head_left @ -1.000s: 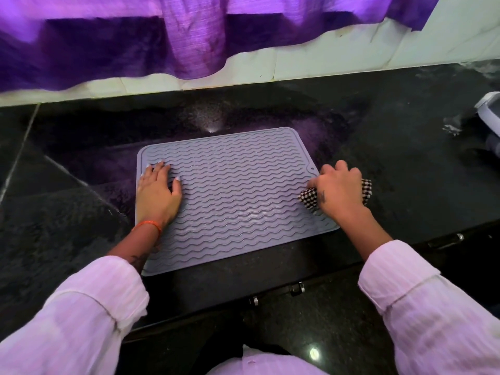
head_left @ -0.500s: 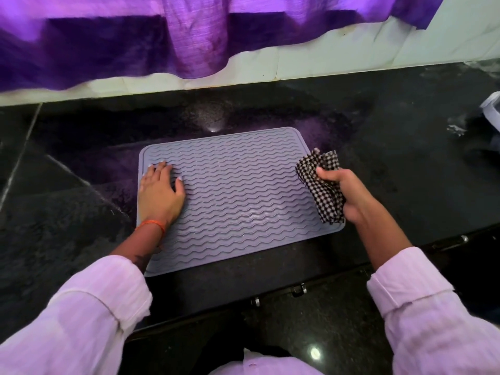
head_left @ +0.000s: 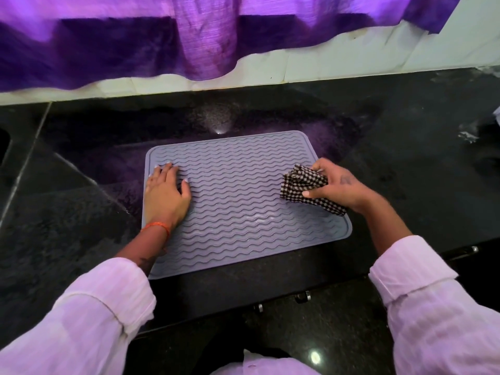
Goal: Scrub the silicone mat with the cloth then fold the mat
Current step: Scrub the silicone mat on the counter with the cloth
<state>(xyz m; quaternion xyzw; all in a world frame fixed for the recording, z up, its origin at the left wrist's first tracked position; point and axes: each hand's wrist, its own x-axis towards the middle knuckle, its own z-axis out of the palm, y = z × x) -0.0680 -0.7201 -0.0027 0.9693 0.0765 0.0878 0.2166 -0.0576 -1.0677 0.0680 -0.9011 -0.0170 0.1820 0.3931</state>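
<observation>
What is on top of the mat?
The left hand lies flat on the mat near its left edge. The right hand holds the checked cloth over the right side. Whether the cloth touches the mat cannot be told.

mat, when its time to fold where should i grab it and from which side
Probably the near right corner of the mat, from the right. That corner lies bare and rounded past the cloth, so fingers could slip under its thin edge and carry it leftward, while the left hand pins the left side flat.
</observation>
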